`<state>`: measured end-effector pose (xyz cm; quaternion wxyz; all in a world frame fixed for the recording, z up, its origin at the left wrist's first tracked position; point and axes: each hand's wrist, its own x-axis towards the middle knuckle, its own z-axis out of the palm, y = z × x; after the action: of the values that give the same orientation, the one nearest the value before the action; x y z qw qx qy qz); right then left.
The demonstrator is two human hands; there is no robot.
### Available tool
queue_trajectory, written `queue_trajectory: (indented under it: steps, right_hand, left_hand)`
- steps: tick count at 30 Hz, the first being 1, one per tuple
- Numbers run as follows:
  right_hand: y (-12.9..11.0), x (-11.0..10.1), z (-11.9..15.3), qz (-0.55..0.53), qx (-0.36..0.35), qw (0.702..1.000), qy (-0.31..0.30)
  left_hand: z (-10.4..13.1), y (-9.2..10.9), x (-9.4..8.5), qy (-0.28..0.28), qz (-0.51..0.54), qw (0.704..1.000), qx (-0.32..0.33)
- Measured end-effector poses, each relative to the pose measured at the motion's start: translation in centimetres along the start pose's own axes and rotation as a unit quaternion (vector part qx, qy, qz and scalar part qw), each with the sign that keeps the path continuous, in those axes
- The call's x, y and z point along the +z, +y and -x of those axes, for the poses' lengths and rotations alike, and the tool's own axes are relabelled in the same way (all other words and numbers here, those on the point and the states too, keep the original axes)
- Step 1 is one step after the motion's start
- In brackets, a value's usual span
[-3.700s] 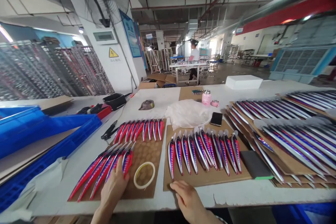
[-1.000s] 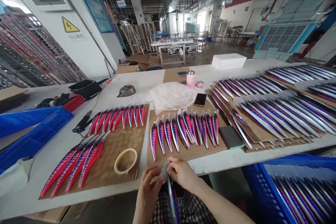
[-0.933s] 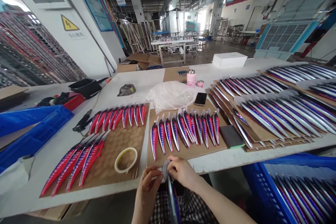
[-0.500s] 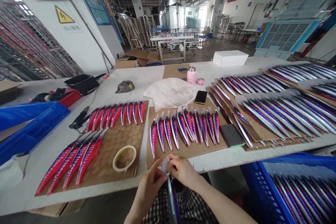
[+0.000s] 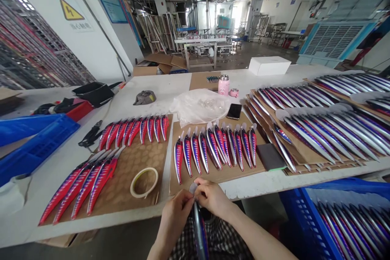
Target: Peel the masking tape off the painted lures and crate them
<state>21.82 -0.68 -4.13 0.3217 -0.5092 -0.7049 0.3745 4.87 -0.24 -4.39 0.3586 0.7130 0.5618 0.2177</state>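
Below the table edge, both hands' fingers pinch a lure.

A white table carries two cardboard sheets at the near edge, the left sheet and the right sheet. Further back lie a plastic bag, a phone, a pink bottle, a cap, a white box and black pliers. To the right are stacked cardboard sheets; a blue crate sits at left.
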Motion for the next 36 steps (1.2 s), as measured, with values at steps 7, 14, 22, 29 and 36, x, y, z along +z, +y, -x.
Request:
queue_trajectory:
  steps: [7,14,22,29,36]
  right_hand:
    - [-0.5,0.2,0.2,0.027,0.027,0.999,-0.002]
    - [0.3,1.5,0.9,0.033,0.004,0.998,0.047]
    - [0.3,1.2,1.2,0.021,-0.019,0.998,0.049]
    - [0.8,1.6,1.2,-0.002,-0.004,0.998,0.059]
    - [-0.5,0.1,1.0,0.031,0.008,0.999,-0.013]
  left_hand:
    - [0.1,-0.4,0.0,0.000,0.003,1.000,0.018]
    - [0.7,-1.3,0.4,0.080,0.024,0.995,0.063]
    - [1.1,-1.0,0.9,0.097,-0.004,0.992,0.086]
    - [1.5,-1.3,0.9,0.086,-0.012,0.992,0.094]
    - [1.3,-1.2,1.0,0.087,-0.034,0.990,0.105]
